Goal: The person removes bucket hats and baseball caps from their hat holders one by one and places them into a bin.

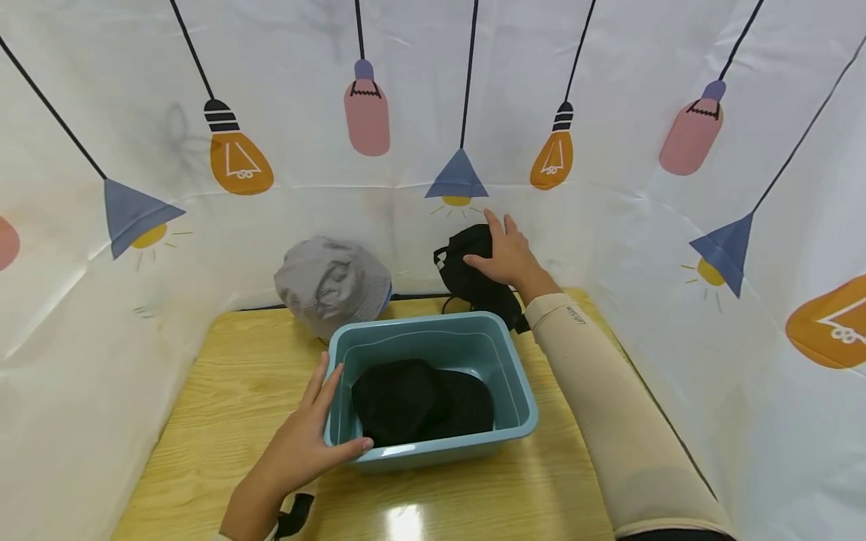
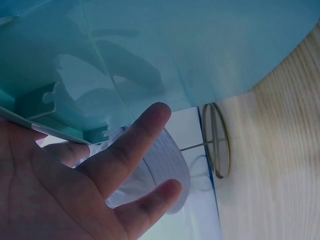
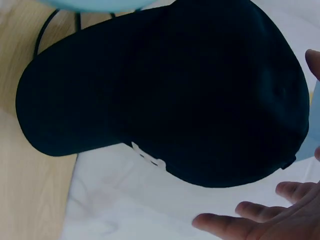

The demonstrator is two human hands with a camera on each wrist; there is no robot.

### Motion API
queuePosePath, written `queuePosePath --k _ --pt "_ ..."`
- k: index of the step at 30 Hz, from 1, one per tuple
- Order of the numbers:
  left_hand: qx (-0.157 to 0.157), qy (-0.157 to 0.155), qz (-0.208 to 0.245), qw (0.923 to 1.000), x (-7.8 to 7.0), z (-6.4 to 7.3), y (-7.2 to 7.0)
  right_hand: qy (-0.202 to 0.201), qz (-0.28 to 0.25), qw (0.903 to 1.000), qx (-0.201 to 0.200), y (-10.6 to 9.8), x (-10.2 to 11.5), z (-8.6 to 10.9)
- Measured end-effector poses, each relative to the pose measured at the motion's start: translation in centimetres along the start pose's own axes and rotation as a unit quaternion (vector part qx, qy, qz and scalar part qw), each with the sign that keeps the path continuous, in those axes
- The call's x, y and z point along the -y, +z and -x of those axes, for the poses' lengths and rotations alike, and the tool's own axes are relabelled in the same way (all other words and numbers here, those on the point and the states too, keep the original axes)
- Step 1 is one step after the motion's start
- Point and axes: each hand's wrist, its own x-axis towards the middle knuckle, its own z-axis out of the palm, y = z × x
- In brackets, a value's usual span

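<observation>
A light blue plastic bin (image 1: pixel 433 451) stands on the table with a black cap (image 1: pixel 406 402) inside it. My left hand (image 1: pixel 294 451) rests at the bin's left front corner, thumb along the front rim and fingers spread up the left side. In the left wrist view, straight fingers (image 2: pixel 132 142) lie along the wall of the bin (image 2: pixel 175 45). Behind the bin, a second black cap (image 1: pixel 460 282) hangs on a wire stand. My right hand (image 1: pixel 509 259) is right over that cap, fingers spread; in the right wrist view they frame its crown (image 3: pixel 215 95).
A grey bucket hat (image 1: pixel 331 282) sits behind the bin's left side. The left wrist view shows a round wire stand base (image 2: pixel 215 142) near it. White fabric (image 1: pixel 304 45) printed with lamps walls in the back and sides of the wooden table (image 1: pixel 230 398).
</observation>
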Motion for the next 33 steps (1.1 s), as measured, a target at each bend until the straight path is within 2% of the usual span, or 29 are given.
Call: queuePosePath --k 11,18,33 --pt "0.000 0.014 0.009 0.9999 -0.3 -0.4 0.2 0.026 -0.051 0.9983 0.016 0.8 -1.5 -0.3" --pt "0.000 0.016 0.010 0.9998 -0.3 -0.4 0.2 0.024 -0.073 0.9968 0.021 1.5 -1.8 -0.7" --pt "-0.002 0.008 0.007 0.9999 -0.1 0.0 0.0 0.010 -0.057 0.9981 0.019 2.1 -1.2 -0.9"
